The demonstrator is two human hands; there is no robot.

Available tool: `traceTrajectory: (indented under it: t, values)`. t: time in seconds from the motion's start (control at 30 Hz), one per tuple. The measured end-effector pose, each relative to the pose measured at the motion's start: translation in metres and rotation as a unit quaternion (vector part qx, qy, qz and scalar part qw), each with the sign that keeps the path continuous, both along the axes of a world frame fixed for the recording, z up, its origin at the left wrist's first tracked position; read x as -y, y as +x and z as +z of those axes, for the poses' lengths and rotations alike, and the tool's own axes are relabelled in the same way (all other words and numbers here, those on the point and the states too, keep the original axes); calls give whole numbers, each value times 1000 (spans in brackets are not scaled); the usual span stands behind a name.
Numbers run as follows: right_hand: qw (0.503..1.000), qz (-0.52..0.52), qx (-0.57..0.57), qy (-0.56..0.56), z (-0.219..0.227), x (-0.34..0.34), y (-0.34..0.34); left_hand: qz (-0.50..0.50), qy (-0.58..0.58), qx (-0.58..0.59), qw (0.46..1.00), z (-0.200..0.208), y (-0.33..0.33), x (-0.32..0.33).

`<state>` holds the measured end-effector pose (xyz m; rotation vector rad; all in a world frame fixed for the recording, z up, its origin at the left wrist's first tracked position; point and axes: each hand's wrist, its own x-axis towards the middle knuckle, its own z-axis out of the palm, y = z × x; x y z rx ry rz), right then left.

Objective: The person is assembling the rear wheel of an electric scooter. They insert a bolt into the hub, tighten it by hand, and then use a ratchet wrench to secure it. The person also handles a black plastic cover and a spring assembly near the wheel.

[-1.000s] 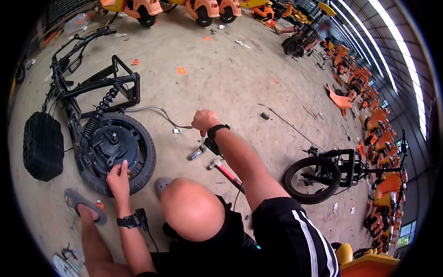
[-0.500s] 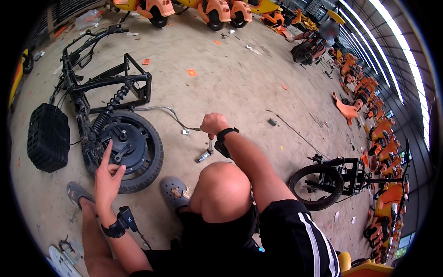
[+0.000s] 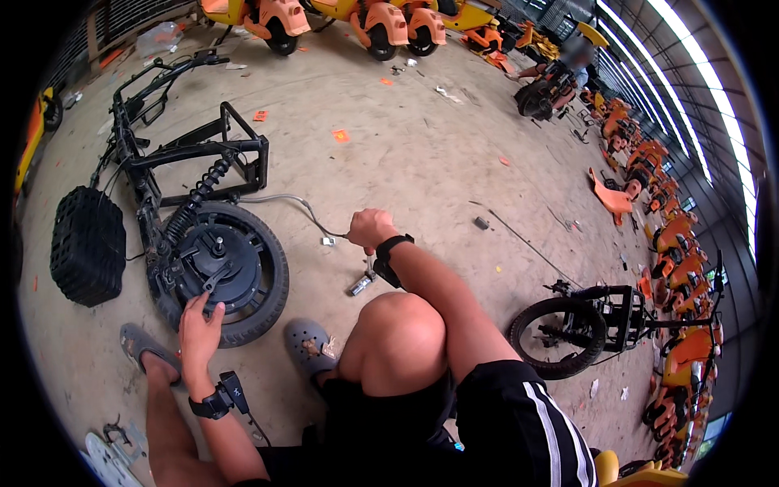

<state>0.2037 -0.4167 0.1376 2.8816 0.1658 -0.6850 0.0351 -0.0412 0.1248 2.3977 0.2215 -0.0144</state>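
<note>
My right hand (image 3: pixel 371 229) is closed around the reddish handle of what looks like a socket wrench (image 3: pixel 362 284), its shiny metal head pointing down just above or on the floor. Behind that hand, a grey cable (image 3: pixel 284 200) runs from the wheel and ends close to my knuckles. My left hand (image 3: pixel 200 334) is open, fingers stretched toward a small metal lever (image 3: pixel 213 284) on the hub of a black wheel (image 3: pixel 277 284). Whether the fingertips touch the lever or tyre I cannot tell. The wheel belongs to a bare black scooter frame (image 3: pixel 134 162) lying on its side, with a coil shock absorber (image 3: pixel 197 199).
A black ribbed plastic box (image 3: pixel 88 245) stands left of the frame. Another stripped frame with a wheel (image 3: pixel 560 337) lies at the right. Orange scooters (image 3: pixel 381 32) line the back and right side. A person (image 3: pixel 574 61) works far off. Scraps litter the concrete floor.
My left hand has lowered from a raised pointing finger above the hub to stretched fingers near the lever's lower side. My right hand, still gripping the tool, has shifted slightly left; the view has tilted slightly.
</note>
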Motion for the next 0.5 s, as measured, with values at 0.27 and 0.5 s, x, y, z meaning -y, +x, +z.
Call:
traceTrajectory:
  t: [0.27,0.5]
  values:
    - [999,-15,19,35,-17,10,9,-74,-24,-14,997,5,-7,43]
    - [998,-11,40,55,-22,10,8,147,-169,36,974,-72,-17,-111]
